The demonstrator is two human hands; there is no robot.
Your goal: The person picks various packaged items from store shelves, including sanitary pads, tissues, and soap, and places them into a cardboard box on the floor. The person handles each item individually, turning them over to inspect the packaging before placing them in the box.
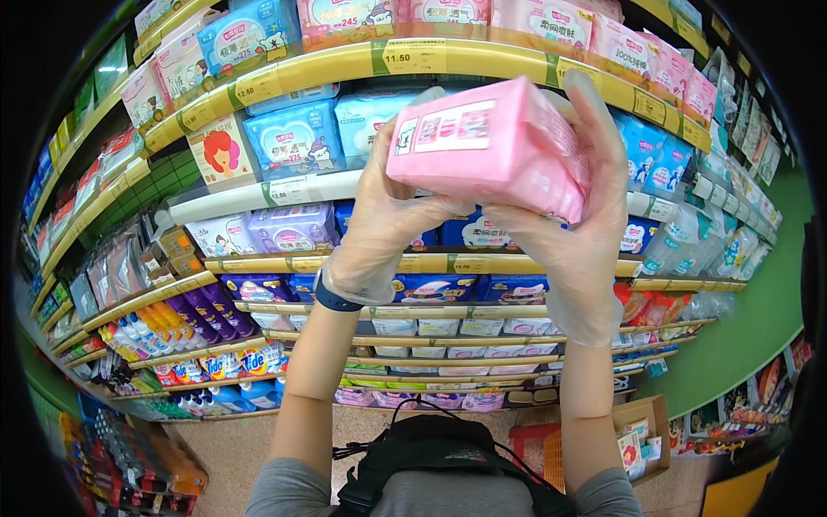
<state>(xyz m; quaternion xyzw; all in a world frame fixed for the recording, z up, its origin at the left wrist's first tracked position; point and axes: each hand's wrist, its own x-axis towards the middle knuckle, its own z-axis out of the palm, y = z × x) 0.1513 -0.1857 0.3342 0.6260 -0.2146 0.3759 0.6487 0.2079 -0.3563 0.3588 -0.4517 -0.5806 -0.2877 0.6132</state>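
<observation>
A pink plastic-wrapped pack of sanitary pads (465, 148) is held up in front of the shelves, tilted, a printed white panel facing me. My left hand (394, 220), in a clear disposable glove, grips its left end and underside. On the other end, my right hand (581, 213), gloved the same way, supports the crumpled side with the fingers spread up behind it. A dark band circles my left wrist. Behind the pack, a blue pack (294, 139) and a light-blue pack (371, 123) stand on the white-edged shelf (310, 187), partly hidden by my hands.
A yellow shelf edge (336, 61) with price tags runs just above my hands, below a row of pink packs (549, 26). Lower shelves hold purple packs (294, 226) and detergent bags (258, 358). An open cardboard box (652, 439) sits at lower right by a red stool (526, 439).
</observation>
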